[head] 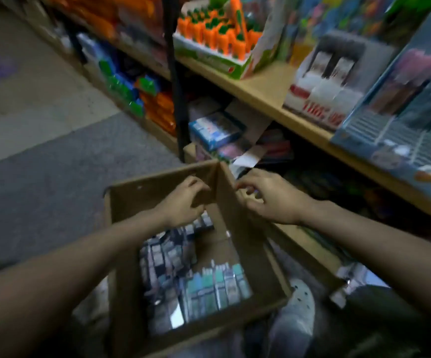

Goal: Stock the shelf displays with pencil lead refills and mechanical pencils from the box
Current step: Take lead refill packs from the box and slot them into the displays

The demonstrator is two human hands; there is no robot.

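Note:
An open cardboard box (121, 228) stands on the floor below me, blurred by motion. Inside lie several packs of pencil lead refills and mechanical pencils (209, 288), dark ones at the left and teal ones at the front. My left hand (183, 202) is inside the box near its far corner, fingers loosely curled with nothing visible in them. My right hand (271, 200) hovers just outside the right wall, fingertips at the rim by the same corner, loosely curled and holding nothing I can see.
A wooden shelf (266, 91) runs along the right with a tray of orange carrot-shaped items (217, 34), a red-and-white display box (320, 91) and a blue display stand (395, 135). Lower shelves hold mixed packs (214, 127). Grey floor (54, 164) lies to the left. A pale shoe (297, 313) is beside the box.

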